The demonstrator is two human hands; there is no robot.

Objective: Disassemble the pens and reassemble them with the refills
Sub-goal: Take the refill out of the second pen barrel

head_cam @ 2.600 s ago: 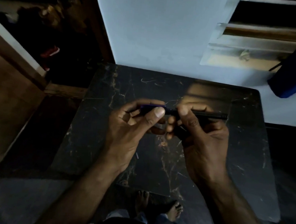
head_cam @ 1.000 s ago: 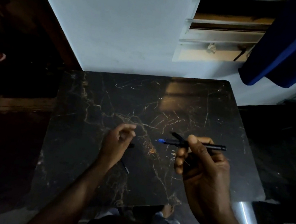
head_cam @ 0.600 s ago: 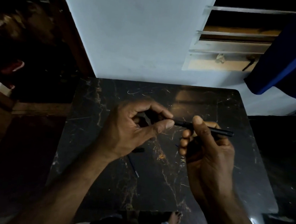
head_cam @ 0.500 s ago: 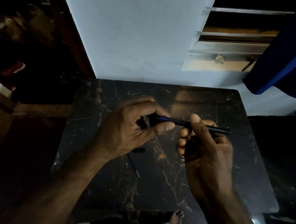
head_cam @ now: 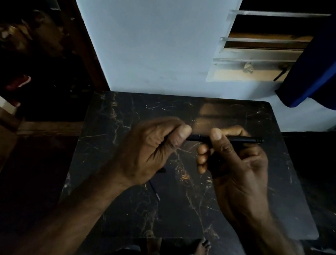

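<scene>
A black pen lies level in the air above the dark marble table. My right hand pinches its barrel between thumb and fingers, the rear end sticking out to the right. My left hand closes thumb and fingers on the pen's left, tip end, which is hidden. On the table below my left hand lie a thin blue refill and a small black pen part, half covered by the hand.
The table stands against a pale wall. A louvred window and a blue curtain are at the upper right. My bare feet show under the table's near edge. Dark floor lies on both sides.
My left hand left the parts on the table, rose to the pen's blue tip and closed over it. The right hand has kept hold of the barrel.
</scene>
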